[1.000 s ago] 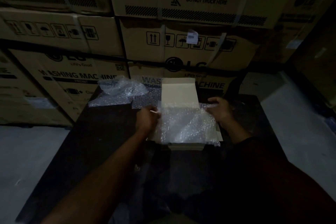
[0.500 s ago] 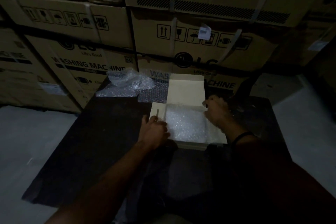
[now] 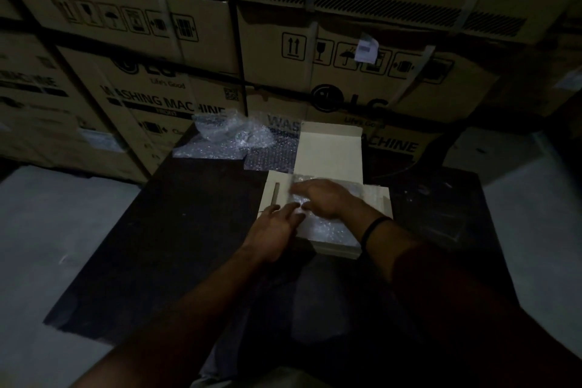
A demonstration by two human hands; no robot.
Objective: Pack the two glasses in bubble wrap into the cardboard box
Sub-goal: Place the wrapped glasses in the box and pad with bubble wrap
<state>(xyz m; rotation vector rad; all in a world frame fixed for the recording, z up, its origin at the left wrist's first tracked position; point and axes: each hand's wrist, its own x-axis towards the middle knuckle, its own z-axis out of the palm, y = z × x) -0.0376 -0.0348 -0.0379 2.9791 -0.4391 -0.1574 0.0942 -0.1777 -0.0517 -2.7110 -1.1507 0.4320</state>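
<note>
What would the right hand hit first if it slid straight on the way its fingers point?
Probably the left flap of the cardboard box: the right hand lies flat on the bubble wrap, fingers pointing left. Depth is unclear.

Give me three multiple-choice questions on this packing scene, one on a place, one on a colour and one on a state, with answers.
1. Where on the table is the loose bubble wrap?
A. near edge
B. far edge, left of the raised lid
C. right corner

2. The band on the right wrist is:
A. white
B. red
C. black

3. The cardboard box is:
A. open
B. taped shut
C. crushed flat

Answers:
1. B, it lies beside the lid at the far edge.
2. C, it shows dark against the wrist.
3. A, the right hand lies flat on the bubble wrap sheet inside.
</note>
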